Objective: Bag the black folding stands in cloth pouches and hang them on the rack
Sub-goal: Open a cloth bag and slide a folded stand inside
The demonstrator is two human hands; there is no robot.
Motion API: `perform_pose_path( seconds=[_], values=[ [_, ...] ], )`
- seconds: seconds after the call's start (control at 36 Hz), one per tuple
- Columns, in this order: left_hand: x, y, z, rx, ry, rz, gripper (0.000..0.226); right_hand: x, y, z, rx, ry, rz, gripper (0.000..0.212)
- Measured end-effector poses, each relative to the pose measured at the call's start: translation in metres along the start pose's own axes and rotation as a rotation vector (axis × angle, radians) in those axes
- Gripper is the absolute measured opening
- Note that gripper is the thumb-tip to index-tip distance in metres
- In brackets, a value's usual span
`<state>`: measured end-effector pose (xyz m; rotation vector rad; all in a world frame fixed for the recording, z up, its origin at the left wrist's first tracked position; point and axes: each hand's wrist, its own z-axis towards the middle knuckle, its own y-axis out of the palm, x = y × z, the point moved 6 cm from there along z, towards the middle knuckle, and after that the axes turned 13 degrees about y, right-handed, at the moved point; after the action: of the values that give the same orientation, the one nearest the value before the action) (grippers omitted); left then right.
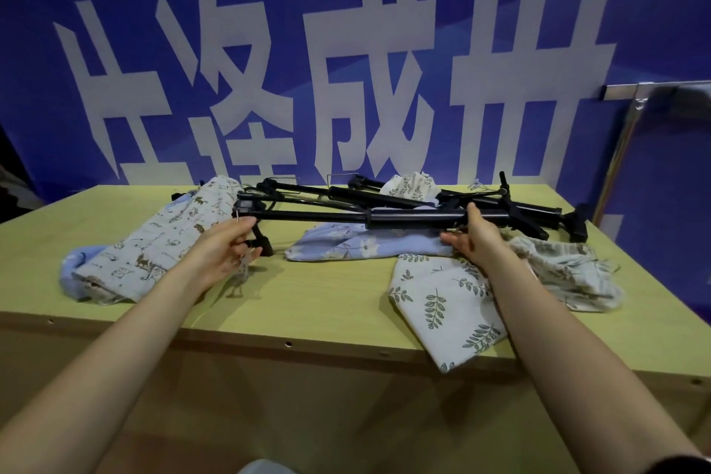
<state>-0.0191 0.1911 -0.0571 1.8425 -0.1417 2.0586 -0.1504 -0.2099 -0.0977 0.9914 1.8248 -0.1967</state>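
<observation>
Item: black folding stand, one of several on the table. Lay centre frame, lifted slightly above the tabletop, long axis running almost level from left to right across the picture, crosswise to both forearms.

Left hand: at the stand's left end, fingers curled round the small fittings there, thumb on top. A pale tag or cord dangled under the palm; its attachment could not be made out.

Right hand: at the thicker tube right of centre, thumb over the top, fingers curled beneath in a loose grip.

Both hands were about equally near the stand, one toward each end.

Other stands: heaped behind, upper centre to right, axes crossing.

Pouches: blue floral pouch directly beneath the held stand, lying roughly parallel to it; leaf-print pouch lower right, overhanging the table edge; cat-print pouch at left.

Rack: right edge of frame, metal, nothing seen hanging.

Judgement: bagging likely required turning the stand end-on to a pouch mouth, since it lay broadside; which pouch end was open could not be told.
</observation>
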Motion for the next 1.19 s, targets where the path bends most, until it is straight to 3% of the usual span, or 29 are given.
perform_pose_path(
  seconds=[0.06, 0.17, 0.28, 0.33, 0.47, 0.53, 0.61, 0.92, 1.08, 1.19],
  values=[
    [-0.002, -0.008, 0.001, 0.011, -0.024, 0.148, 0.013, 0.0, 0.002, 0.002, 0.108, -0.022, -0.293, 0.059],
    [0.001, -0.019, -0.001, 0.049, -0.019, 0.283, 0.019, 0.001, 0.009, -0.011, 0.259, -0.124, -0.639, 0.058],
    [0.006, -0.022, -0.006, -0.009, 0.058, 0.383, 0.025, -0.003, 0.034, -0.031, 0.386, -0.442, -0.934, 0.051],
    [0.007, -0.018, -0.01, -0.057, 0.106, 0.411, 0.021, 0.004, 0.063, -0.047, 0.306, -0.594, -0.978, 0.044],
    [0.003, -0.011, -0.014, -0.057, 0.137, 0.343, 0.014, 0.056, 0.167, -0.105, -0.302, -0.753, -1.078, 0.025],
    [0.001, -0.01, -0.016, -0.042, 0.143, 0.295, 0.014, 0.076, 0.202, -0.115, -0.435, -0.731, -1.066, 0.039],
    [-0.003, -0.008, -0.019, -0.025, 0.145, 0.2, 0.015, 0.096, 0.243, -0.124, -0.506, -0.766, -1.037, 0.05],
    [-0.024, -0.013, -0.022, 0.01, 0.192, 0.079, 0.021, 0.123, 0.249, -0.088, -0.456, -0.536, -0.635, 0.006],
    [-0.028, -0.017, -0.015, 0.024, 0.213, 0.072, 0.025, 0.121, 0.252, -0.085, -0.595, -0.34, -0.363, 0.013],
    [-0.03, -0.019, -0.011, 0.011, 0.226, 0.056, 0.028, 0.117, 0.251, -0.082, -0.557, -0.309, -0.317, 0.025]
  ],
)
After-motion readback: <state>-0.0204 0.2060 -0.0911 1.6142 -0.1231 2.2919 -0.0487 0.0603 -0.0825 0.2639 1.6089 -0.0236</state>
